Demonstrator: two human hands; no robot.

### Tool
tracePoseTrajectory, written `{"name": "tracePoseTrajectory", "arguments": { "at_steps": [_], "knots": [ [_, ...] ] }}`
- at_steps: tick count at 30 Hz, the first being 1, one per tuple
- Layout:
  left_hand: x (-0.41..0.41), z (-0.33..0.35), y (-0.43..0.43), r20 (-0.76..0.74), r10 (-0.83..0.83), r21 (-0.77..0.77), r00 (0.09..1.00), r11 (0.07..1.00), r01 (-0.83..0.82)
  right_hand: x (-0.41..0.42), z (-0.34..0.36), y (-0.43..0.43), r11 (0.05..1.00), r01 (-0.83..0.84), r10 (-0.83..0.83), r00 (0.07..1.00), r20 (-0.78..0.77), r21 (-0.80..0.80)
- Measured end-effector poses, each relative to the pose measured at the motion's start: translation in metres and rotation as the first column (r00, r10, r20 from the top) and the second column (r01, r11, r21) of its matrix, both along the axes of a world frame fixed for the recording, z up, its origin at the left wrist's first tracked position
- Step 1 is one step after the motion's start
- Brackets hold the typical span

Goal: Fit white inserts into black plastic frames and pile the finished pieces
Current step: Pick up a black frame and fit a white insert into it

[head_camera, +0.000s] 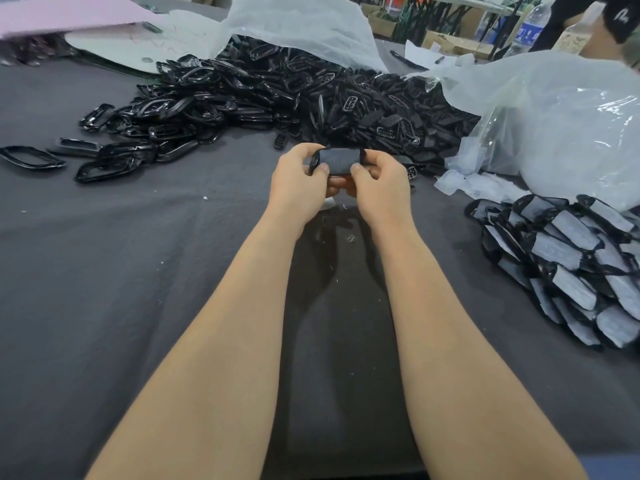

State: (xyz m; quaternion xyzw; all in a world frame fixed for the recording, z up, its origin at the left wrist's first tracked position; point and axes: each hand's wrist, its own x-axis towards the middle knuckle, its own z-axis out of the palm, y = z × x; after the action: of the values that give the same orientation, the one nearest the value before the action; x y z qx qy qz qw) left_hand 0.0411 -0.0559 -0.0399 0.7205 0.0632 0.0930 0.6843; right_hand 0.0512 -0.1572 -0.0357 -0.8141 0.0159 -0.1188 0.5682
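I see both hands raised over the middle of the cloth (104, 254), meeting on one piece (337, 161). The left hand (298, 178) grips the piece's left end and the right hand (377, 183) grips its right end, so the piece spans the gap between them, long side across, flat face tilted up at the camera. Each thumb lies on the near edge of that face, the left thumb (323, 168) at the lower left corner and the right thumb (356, 168) at the lower right. The other fingers curl round behind and under it. So both hands are clamped on the same piece. It is a black frame whose middle is filled by a grey-looking panel. I cannot tell whether the panel is fully seated.

Just beyond the hands lies the heap of frames (259, 98), spilling from a clear bag (301, 19) toward the left, with a few loose ones out at the far left, one of them (31, 157) lying flat. To my right, well apart from the hands, is the pile (571, 258) of black-rimmed pieces with pale faces, overlapping one another. Behind that pile sits a second bag (554, 116), crumpled and glossy.
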Motion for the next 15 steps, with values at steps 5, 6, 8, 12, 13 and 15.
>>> {"name": "tracePoseTrajectory", "arguments": {
  "at_steps": [5,6,8,12,13,15],
  "knots": [
    [-0.001,0.001,-0.001,0.009,-0.003,0.017,1.0,1.0,0.003,-0.003,0.0,0.0,0.999,0.031,-0.03,0.999,0.039,-0.014],
    [-0.002,0.002,-0.002,0.017,-0.005,0.022,1.0,1.0,0.004,-0.002,0.0,-0.001,0.999,0.045,-0.045,0.998,0.049,-0.006],
    [-0.005,0.005,-0.005,0.04,-0.005,0.01,0.999,1.0,0.005,-0.002,0.003,-0.005,0.997,0.073,-0.075,0.996,0.047,0.037],
    [-0.009,0.014,-0.013,0.092,-0.004,0.057,0.996,0.998,-0.001,-0.008,0.016,-0.015,0.99,0.11,-0.114,0.993,0.037,0.093],
    [-0.009,0.018,-0.017,0.101,-0.007,0.088,0.995,0.996,-0.002,-0.011,0.019,-0.019,0.988,0.125,-0.13,0.99,0.049,0.094],
    [-0.01,0.027,-0.03,0.109,-0.023,0.12,0.994,0.993,0.01,-0.018,0.025,-0.033,0.982,0.17,-0.178,0.98,0.091,0.084]
  ]
}}
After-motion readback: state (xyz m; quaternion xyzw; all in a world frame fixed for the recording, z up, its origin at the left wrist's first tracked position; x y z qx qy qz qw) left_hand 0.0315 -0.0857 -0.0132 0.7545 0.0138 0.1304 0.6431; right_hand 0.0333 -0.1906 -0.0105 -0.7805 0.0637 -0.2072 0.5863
